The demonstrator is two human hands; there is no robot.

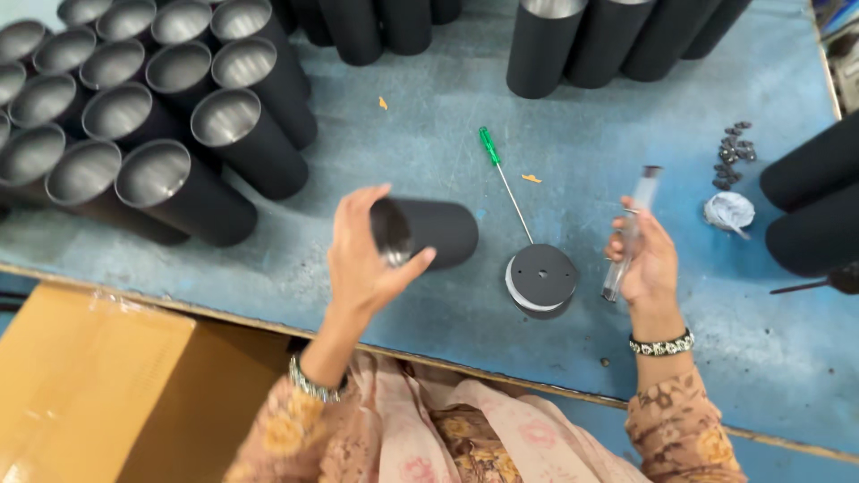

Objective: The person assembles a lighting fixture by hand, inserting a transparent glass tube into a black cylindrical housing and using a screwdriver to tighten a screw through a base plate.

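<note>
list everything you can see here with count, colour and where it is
black cylinder: one, black outside and silvery inside, lying on its side, held in the left hand
clear tube: one, see-through with a dark cap, held in the right hand
round disc part: one, black with a pale rim, on the table between the hands
screwdriver: one, green handle, lying above the disc
standing cylinders: many, black, grouped at upper left; more along the top and right edges
small dark parts: a little pile, upper right
crumpled wrapper: one, whitish, below the pile
table: blue
cardboard box: brown, lower left
left hand: one, bracelet on wrist
right hand: one, beaded bracelet
</note>
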